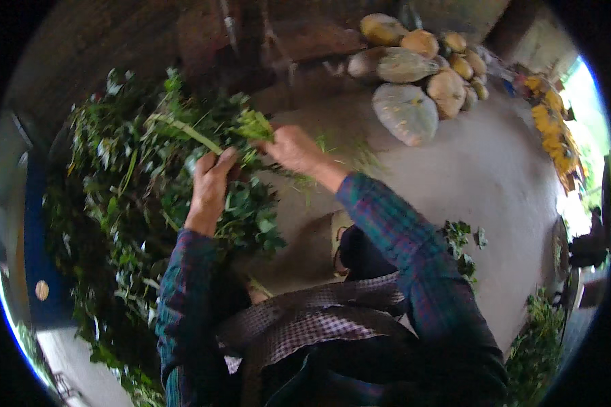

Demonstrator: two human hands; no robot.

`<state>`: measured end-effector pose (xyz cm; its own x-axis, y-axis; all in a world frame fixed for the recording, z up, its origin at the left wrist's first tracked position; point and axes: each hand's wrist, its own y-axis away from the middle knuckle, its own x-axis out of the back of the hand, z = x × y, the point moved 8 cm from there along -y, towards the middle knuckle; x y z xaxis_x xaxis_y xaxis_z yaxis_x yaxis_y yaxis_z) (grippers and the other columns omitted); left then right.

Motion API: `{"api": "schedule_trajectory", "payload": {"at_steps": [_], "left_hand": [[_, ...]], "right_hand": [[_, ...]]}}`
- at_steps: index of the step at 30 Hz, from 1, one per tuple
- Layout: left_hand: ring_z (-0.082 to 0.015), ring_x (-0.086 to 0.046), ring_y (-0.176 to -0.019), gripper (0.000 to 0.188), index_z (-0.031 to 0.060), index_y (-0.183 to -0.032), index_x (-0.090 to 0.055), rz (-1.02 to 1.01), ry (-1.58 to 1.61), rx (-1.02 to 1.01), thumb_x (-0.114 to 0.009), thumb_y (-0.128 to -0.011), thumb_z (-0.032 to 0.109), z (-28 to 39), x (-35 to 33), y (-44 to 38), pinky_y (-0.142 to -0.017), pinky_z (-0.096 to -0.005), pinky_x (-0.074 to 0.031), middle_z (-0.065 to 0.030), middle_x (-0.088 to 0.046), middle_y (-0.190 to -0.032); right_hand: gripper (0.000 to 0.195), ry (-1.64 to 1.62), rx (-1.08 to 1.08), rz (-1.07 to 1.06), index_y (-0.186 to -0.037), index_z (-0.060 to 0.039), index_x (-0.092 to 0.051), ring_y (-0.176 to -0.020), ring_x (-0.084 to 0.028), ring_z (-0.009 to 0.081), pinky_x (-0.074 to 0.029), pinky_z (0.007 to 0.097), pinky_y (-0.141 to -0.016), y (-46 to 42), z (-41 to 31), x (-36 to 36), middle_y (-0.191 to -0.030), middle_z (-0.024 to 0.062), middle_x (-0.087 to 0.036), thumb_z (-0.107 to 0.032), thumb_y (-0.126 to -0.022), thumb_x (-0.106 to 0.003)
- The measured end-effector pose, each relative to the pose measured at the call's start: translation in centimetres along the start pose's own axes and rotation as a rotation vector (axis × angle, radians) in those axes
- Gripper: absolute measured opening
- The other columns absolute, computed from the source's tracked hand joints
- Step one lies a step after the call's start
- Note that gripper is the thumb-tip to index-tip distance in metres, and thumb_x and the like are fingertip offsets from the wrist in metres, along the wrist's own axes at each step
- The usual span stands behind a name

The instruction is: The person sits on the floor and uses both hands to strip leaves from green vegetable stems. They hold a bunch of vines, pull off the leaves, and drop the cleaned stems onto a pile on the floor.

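Note:
My left hand (209,188) grips a thick pale-green plant stalk (186,130), which slants up and to the left from my thumb and fingers. To the right of it, my right hand (294,150) is closed on a bunch of light-green leaves (254,126). Blur hides my right fingertips, and whether those leaves belong to the same stalk cannot be told. Beneath and beside my left hand spreads a big heap of leafy green vines (132,203), with more stems and pale leaf undersides showing in it.
Several pumpkins (406,113) are piled on the concrete floor (468,168) at the back right. Green scraps (364,157) lie beyond my right forearm, and loose leaves (458,239) rest near its elbow. More greenery (534,330) sits at lower right. A blue panel (40,244) stands left.

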<state>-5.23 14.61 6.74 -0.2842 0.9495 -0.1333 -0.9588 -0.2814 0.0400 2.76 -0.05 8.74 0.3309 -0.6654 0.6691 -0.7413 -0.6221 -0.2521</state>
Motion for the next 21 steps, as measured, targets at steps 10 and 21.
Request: {"api": "schedule_trajectory", "payload": {"at_steps": [10, 21], "left_hand": [[-0.016, -0.057, -0.066, 0.027, -0.001, -0.096, -0.058, -0.158, 0.373, 0.184, -0.065, -0.088, 0.024, 0.5, -1.0, 1.6, -0.057, -0.0335, -0.049, -0.0044, -0.057, -0.081], [-0.0113, -0.055, -0.071, 0.043, -0.0021, -0.095, -0.064, 0.223, 0.011, 0.027, -0.071, -0.081, 0.038, 1.0, 0.4, 1.0, -0.056, -0.0256, -0.043, -0.0039, -0.063, -0.079]], "right_hand": [[0.025, -0.911, -0.11, -0.258, -0.107, -0.002, -0.062, -0.083, -0.053, 0.0077, -0.045, 0.0261, -0.076, 1.3, -3.1, -1.7, -0.092, -0.003, -0.063, -0.02, -0.089, -0.062], [0.025, -0.435, -0.081, 0.195, -0.09, -0.0007, -0.063, -0.061, -0.057, 0.0182, -0.044, 0.0335, -0.055, 0.3, -1.9, 0.2, -0.07, 0.0104, -0.063, -0.026, -0.088, -0.061]]}}
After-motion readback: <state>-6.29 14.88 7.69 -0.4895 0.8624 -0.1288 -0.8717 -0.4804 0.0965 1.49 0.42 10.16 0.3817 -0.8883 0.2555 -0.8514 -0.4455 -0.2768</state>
